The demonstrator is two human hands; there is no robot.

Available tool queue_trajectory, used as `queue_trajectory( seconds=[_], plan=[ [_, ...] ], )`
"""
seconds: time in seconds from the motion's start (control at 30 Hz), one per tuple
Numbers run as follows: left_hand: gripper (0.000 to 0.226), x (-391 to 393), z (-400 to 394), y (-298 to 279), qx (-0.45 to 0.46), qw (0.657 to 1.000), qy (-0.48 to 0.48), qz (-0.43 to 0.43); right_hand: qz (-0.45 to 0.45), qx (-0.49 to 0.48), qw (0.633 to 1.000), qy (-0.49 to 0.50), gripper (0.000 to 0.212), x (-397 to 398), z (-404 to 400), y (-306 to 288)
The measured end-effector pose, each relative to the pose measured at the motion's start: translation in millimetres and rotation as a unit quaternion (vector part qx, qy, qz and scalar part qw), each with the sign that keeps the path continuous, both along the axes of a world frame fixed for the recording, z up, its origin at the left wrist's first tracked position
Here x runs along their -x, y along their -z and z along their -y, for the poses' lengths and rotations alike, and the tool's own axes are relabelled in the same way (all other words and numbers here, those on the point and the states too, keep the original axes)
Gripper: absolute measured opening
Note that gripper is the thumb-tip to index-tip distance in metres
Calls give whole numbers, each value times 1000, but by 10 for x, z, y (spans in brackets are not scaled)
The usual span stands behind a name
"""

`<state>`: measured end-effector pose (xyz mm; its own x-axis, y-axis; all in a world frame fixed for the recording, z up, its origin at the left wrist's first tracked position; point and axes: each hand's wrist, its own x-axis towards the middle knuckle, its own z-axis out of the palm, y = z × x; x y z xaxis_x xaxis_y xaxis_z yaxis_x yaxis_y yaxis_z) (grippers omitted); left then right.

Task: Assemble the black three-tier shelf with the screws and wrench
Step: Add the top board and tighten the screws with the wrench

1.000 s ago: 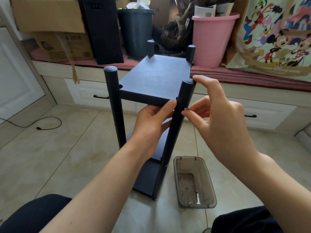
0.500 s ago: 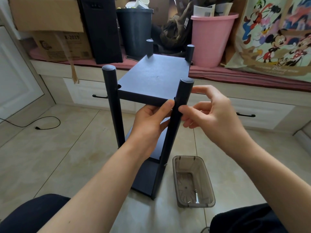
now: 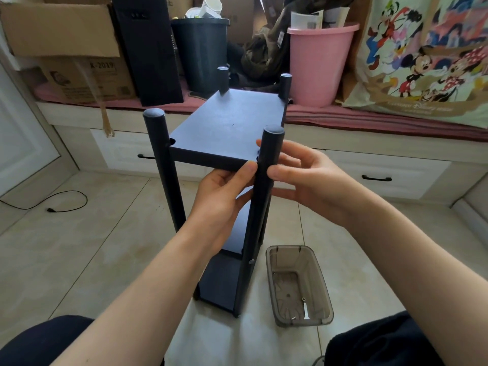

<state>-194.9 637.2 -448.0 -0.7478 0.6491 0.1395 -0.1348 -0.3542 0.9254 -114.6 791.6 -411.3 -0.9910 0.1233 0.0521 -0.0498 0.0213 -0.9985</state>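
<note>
The black three-tier shelf (image 3: 227, 125) stands upright on the tiled floor, with four round posts rising above its top board. My left hand (image 3: 221, 196) holds the top board's near edge from below, thumb on the edge beside the near right post (image 3: 264, 180). My right hand (image 3: 309, 178) wraps its fingers round that post just under its cap, thumb tip against the post's front. A screw head (image 3: 251, 261) shows lower on the same post. A small white wrench (image 3: 305, 310) and a screw (image 3: 303, 299) lie in the brown plastic tray (image 3: 324, 299) on the floor to the right.
A low window bench with drawers (image 3: 383, 175) runs behind the shelf, piled with cardboard boxes (image 3: 60, 35), a black bin (image 3: 200, 51), a pink bucket (image 3: 317, 64) and a cartoon bag (image 3: 427, 59). A black cable (image 3: 66, 204) lies on the floor at left. My knees (image 3: 383, 347) fill the bottom corners.
My right hand has dropped from the post's cap and closed round the post below it. My left hand has kept its hold on the top board.
</note>
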Motion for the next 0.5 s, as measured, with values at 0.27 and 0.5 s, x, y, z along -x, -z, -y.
queue_trajectory(
  seconds=[0.27,0.5],
  plan=[
    [42,-63,22,-14,13,997,-64,-40,32,139,987,-73,48,67,-131,-27],
    [65,-219,-7,12,-28,992,-123,-24,17,149,987,-51,45,47,-48,-111]
  ],
)
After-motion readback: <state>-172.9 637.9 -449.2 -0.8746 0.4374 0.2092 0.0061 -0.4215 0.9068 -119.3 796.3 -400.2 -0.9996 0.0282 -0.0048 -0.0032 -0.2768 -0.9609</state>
